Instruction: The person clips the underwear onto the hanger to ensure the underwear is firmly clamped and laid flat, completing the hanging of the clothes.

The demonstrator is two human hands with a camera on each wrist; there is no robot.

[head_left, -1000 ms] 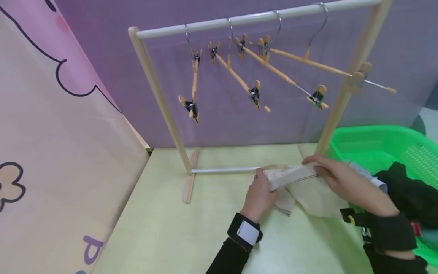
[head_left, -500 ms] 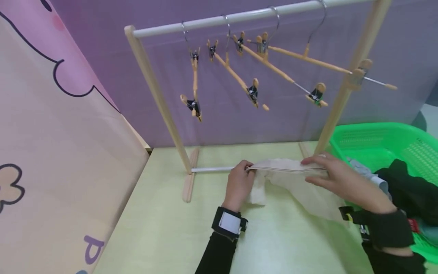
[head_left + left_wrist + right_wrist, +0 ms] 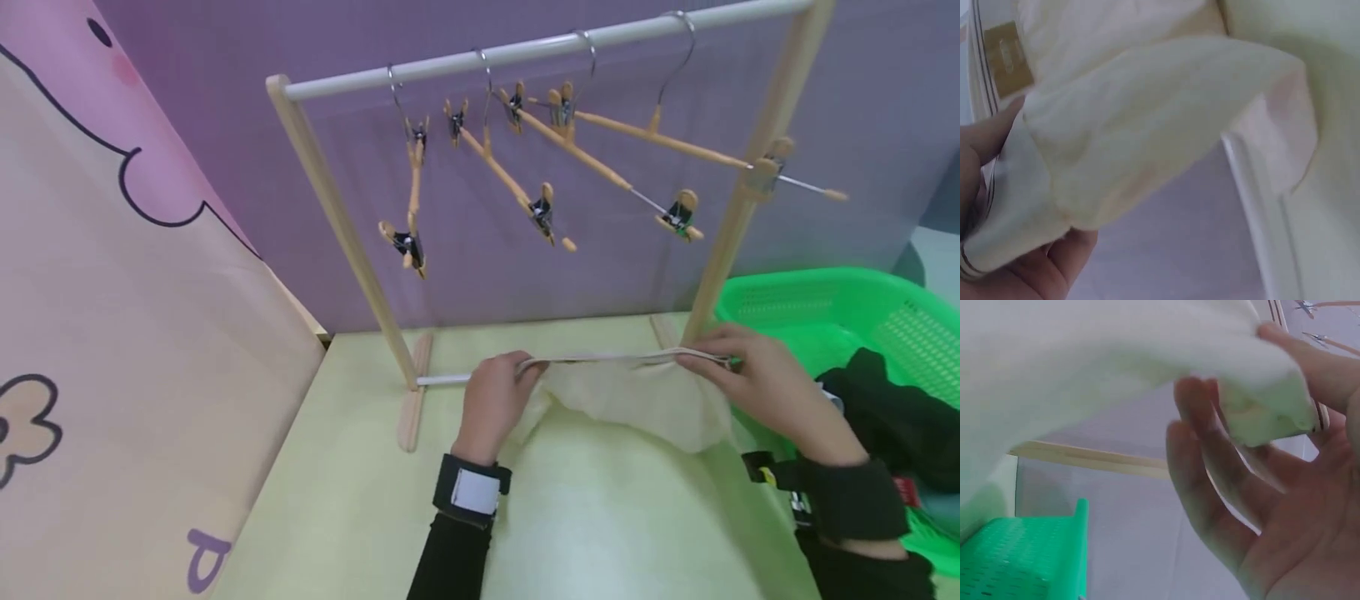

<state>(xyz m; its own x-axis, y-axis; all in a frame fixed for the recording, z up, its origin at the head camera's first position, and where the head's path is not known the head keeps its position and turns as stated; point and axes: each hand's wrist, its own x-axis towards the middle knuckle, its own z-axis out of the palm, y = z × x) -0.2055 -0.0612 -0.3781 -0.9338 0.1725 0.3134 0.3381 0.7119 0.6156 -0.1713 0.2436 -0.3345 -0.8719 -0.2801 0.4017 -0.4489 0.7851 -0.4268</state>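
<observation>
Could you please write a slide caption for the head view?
Left hand and right hand hold cream fabric before a rack of hangers.

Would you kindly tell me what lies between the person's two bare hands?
In the head view, a limp cream cloth spans from the left hand to the right hand, with both gripping it.

Pale green tabletop, wooden-framed rack standing on it, green basket at right

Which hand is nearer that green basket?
Right. The right hand is beside the green basket, gripping one end of the cream cloth; the left hand is farther away, at the cloth's other end.
</observation>
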